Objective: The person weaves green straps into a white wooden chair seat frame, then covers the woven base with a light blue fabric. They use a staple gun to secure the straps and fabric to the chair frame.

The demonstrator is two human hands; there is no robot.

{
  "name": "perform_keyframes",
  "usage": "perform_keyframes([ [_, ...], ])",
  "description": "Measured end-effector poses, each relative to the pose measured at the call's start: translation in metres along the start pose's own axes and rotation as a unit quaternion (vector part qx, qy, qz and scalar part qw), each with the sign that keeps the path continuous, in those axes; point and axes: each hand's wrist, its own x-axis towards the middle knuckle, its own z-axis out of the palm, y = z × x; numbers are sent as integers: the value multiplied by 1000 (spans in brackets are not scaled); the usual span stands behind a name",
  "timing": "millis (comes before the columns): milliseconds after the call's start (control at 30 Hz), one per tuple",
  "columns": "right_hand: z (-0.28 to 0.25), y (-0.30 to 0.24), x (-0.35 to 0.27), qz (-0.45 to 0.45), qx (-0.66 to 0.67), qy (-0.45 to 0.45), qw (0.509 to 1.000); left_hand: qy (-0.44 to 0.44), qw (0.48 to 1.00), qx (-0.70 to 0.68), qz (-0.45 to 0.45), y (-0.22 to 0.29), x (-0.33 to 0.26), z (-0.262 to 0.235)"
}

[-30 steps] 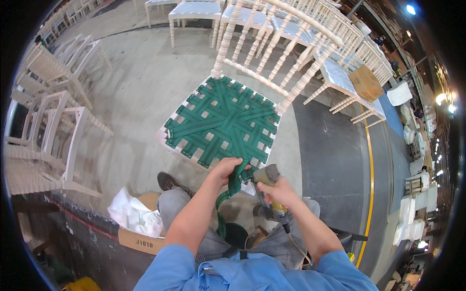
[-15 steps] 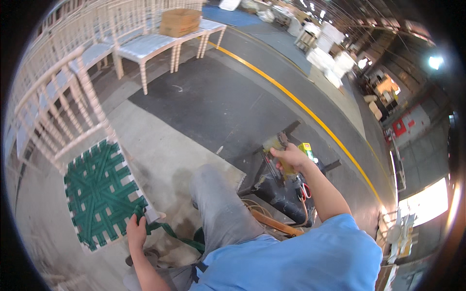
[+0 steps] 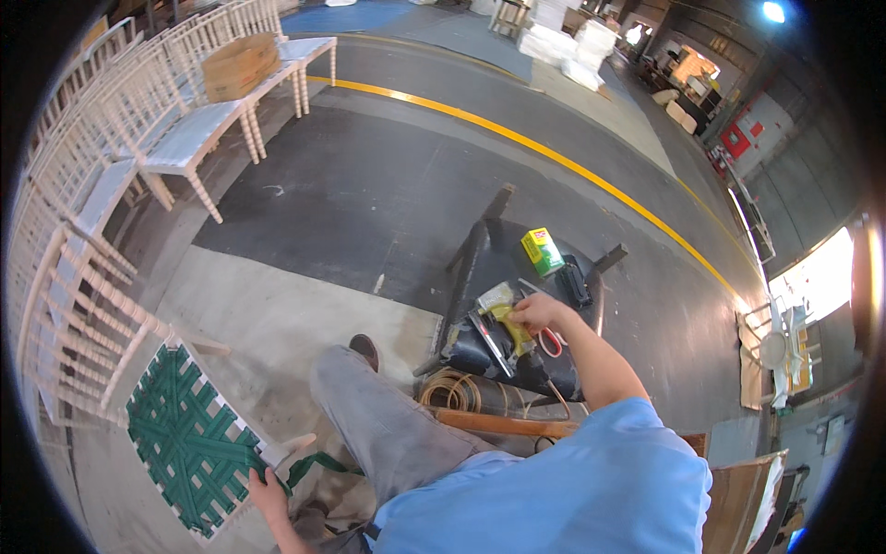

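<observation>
My left hand (image 3: 268, 503) is at the near corner of a white chair seat woven with green webbing (image 3: 175, 415). Its fingers pinch the webbing at the seat's edge, and a loose green strap (image 3: 318, 462) trails from there toward my legs. At right, my right hand (image 3: 540, 316) has its fingers closed on a yellowish staple gun (image 3: 509, 331), which rests on a worn black stool (image 3: 475, 263). Red-handled scissors (image 3: 551, 343) lie beside the gun, partly under my hand. A green and yellow box (image 3: 542, 251) and a black tool-like object (image 3: 575, 282) sit farther back on the stool.
White chairs (image 3: 194, 134) stand in a row at the far left, with a round-cornered brown box (image 3: 240, 67) on one seat. Coiled hose (image 3: 450, 390) and a wooden bar (image 3: 498, 423) are by the stool. A yellow floor line (image 3: 517, 138) crosses beyond.
My right hand has lowered the staple gun onto the black stool. My left hand still pinches the webbing. The view has swung to the right.
</observation>
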Motion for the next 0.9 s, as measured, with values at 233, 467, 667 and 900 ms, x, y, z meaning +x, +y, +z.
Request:
perform_keyframes([
  [233,-38,52,-37,18,-286,126,950,4,1000,19,-4,4,-1,2],
  [467,-21,89,-52,10,-280,167,945,-7,1000,-4,8,6,-2,10],
  [667,-58,72,-98,0,-238,103,966,-5,1000,-30,-9,-5,0,10],
  [900,9,-63,-89,-238,-163,112,951,-142,846,-485,-171,-4,24,-39],
])
